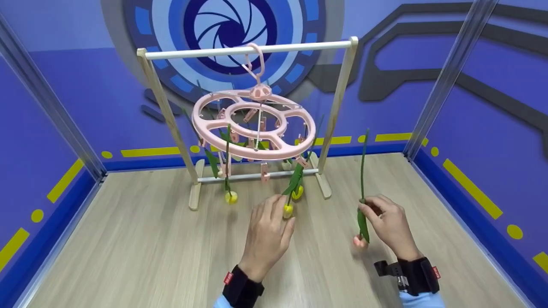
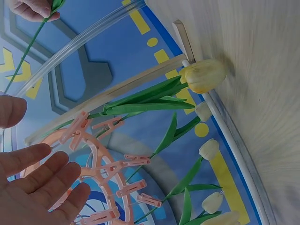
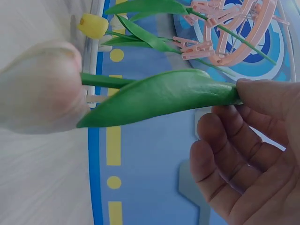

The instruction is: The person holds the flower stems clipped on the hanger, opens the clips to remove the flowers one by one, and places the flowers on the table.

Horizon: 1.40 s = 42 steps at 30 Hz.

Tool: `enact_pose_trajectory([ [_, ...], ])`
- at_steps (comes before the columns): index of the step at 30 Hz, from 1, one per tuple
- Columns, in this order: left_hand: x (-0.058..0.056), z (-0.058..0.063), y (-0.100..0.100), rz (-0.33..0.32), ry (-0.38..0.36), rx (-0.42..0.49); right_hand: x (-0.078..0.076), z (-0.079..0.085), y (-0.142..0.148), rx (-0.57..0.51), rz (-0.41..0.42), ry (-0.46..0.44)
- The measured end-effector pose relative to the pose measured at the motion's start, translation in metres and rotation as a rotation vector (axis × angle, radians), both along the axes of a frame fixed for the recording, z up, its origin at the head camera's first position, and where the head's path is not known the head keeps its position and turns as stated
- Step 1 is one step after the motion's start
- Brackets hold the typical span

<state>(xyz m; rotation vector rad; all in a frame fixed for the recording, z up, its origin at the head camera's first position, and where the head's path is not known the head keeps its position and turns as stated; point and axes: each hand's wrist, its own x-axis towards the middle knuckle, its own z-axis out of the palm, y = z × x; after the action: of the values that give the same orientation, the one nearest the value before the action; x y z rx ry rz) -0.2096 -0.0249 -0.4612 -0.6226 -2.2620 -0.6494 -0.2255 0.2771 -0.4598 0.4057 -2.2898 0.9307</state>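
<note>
My right hand [image 1: 387,220] pinches the green stem of a pink artificial tulip [image 1: 360,242] between thumb and fingertips. The flower hangs head down, its leaf [image 3: 159,96] just below the grip. My left hand [image 1: 267,237] is by a yellow tulip [image 1: 288,211] that hangs from a round pink clip hanger [image 1: 252,152]. In the left wrist view the fingers [image 2: 56,164] are spread and hold nothing. Another yellow tulip [image 1: 231,197] hangs head down at the hanger's front left, and pale tulips [image 2: 208,149] hang from its clips farther back.
The hanger's hook [image 1: 260,60] sits over the top bar [image 1: 192,53] of a wooden stand with two feet [image 1: 195,197] on the wood-grain table [image 1: 141,239]. An unused-looking pink clip [image 1: 265,172] dangles at the hanger's front. Blue printed panels [image 1: 492,128] enclose the table at the back and sides.
</note>
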Motion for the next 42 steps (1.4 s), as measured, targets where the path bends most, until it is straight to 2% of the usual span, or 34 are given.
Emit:
enact_pose_trajectory([
  [4, 0.000, -0.002, 0.002, -0.002, -0.037, -0.020, -0.001, -0.001, 0.003, 0.001, -0.018, -0.053],
  [16, 0.000, -0.012, 0.009, -0.014, -0.067, -0.069, -0.005, -0.015, 0.013, 0.003, -0.054, -0.163],
  [27, 0.002, -0.024, 0.024, -0.006, -0.056, -0.179, -0.011, -0.024, 0.027, 0.049, -0.100, -0.353],
  [35, 0.007, -0.030, 0.033, -0.029, -0.161, -0.256, -0.018, -0.028, 0.033, 0.098, -0.094, -0.409],
  [42, 0.010, -0.035, 0.040, -0.040, -0.179, -0.310, -0.023, -0.030, 0.036, 0.105, -0.081, -0.462],
])
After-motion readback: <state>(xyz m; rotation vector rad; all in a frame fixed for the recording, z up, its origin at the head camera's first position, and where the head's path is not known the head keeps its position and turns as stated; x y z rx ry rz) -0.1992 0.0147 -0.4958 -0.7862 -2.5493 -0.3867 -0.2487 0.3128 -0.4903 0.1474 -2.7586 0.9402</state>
